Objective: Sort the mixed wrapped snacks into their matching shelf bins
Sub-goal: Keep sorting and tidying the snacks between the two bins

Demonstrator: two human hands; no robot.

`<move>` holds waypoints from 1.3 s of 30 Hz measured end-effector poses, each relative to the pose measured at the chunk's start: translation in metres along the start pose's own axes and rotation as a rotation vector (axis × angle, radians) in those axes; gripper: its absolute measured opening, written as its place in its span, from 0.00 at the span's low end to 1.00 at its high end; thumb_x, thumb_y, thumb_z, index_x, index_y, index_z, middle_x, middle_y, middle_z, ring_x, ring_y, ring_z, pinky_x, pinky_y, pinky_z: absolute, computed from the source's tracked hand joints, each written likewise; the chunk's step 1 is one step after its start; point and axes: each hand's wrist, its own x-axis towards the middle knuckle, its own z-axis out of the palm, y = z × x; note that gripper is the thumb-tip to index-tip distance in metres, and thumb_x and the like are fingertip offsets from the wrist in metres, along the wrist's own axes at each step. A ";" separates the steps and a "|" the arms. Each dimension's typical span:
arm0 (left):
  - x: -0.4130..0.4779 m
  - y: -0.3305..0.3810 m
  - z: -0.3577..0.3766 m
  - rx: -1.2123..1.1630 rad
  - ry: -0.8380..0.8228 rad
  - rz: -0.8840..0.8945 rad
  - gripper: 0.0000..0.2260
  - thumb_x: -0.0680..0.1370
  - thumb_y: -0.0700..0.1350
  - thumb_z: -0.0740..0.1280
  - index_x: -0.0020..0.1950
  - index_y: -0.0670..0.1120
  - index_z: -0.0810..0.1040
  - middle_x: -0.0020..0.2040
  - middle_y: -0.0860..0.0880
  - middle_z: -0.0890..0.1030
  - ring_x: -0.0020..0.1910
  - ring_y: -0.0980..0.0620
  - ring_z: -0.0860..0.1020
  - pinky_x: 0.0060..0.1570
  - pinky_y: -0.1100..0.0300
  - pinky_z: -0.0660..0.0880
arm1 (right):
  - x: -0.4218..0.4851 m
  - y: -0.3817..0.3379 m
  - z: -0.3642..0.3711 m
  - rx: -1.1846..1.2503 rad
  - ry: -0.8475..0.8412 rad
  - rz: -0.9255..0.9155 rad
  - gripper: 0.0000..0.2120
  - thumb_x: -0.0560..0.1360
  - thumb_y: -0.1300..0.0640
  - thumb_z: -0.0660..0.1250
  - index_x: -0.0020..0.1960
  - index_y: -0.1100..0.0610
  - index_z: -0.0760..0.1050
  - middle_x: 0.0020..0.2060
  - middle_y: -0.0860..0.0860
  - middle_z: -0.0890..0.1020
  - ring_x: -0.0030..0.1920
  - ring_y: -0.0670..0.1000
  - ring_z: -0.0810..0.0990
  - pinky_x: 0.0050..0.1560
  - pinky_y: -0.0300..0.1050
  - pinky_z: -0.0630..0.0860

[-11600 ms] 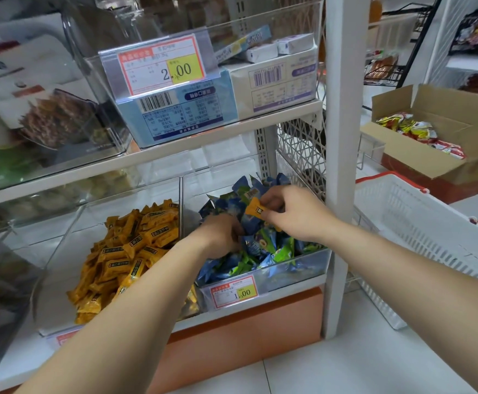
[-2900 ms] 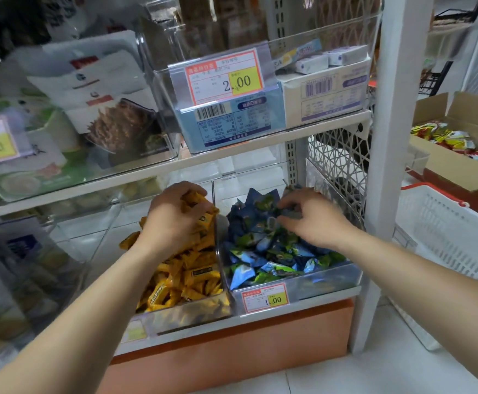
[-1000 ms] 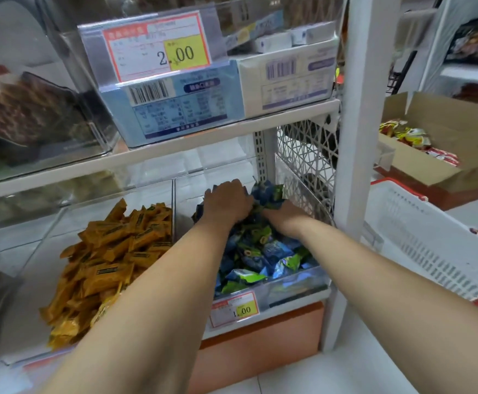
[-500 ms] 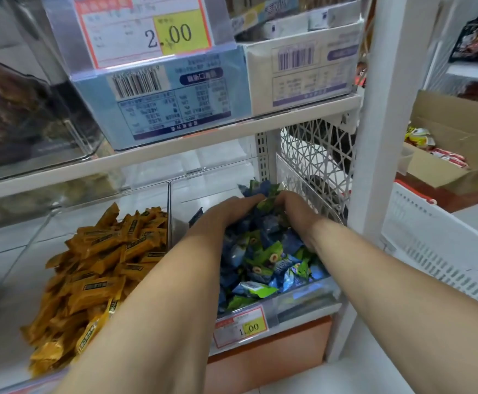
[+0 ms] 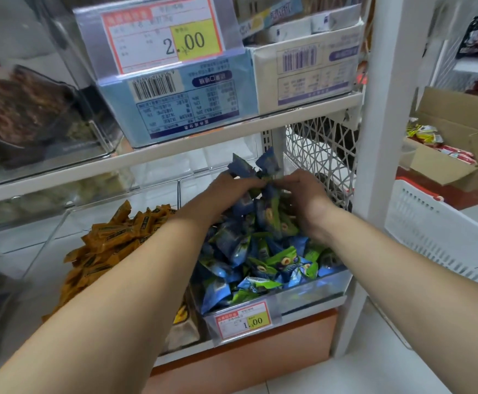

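Both hands are deep in the right clear bin (image 5: pixel 311 294), atop the blue and green snacks (image 5: pixel 263 260). The shelf above sits close overhead. The left hand (image 5: pixel 226 194) and right hand (image 5: pixel 303 191) have moved together since a moment ago, curled around wrappers; the fingertips are hidden, so maybe pinching. The orange snacks (image 5: pixel 110 245) lie in the left bin.

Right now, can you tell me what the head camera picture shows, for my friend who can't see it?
Both hands, left hand and right hand, dig into a pile of blue and green wrapped snacks in a clear bin on the low shelf. Beside it, on the left, another clear bin holds orange wrapped snacks. A price tag reads 1.00.
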 end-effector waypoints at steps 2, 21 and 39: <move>-0.016 -0.002 -0.007 0.096 -0.044 0.115 0.15 0.64 0.57 0.77 0.46 0.51 0.82 0.41 0.51 0.85 0.44 0.51 0.84 0.48 0.54 0.79 | -0.007 -0.004 0.000 -0.045 -0.018 0.017 0.15 0.79 0.53 0.56 0.39 0.50 0.77 0.32 0.54 0.76 0.30 0.52 0.72 0.34 0.43 0.65; -0.056 -0.006 -0.020 0.699 -0.176 0.280 0.18 0.81 0.57 0.63 0.71 0.62 0.70 0.71 0.57 0.72 0.68 0.54 0.71 0.57 0.62 0.64 | -0.039 -0.012 -0.014 -1.086 -0.218 -0.098 0.30 0.68 0.54 0.79 0.69 0.52 0.75 0.60 0.48 0.78 0.58 0.50 0.78 0.55 0.41 0.73; -0.037 -0.016 -0.041 0.846 0.020 0.178 0.17 0.79 0.54 0.65 0.65 0.50 0.76 0.65 0.49 0.77 0.62 0.49 0.74 0.56 0.56 0.70 | -0.033 -0.007 -0.007 -0.591 0.141 -0.318 0.17 0.76 0.54 0.71 0.64 0.55 0.78 0.53 0.48 0.81 0.46 0.52 0.83 0.41 0.33 0.77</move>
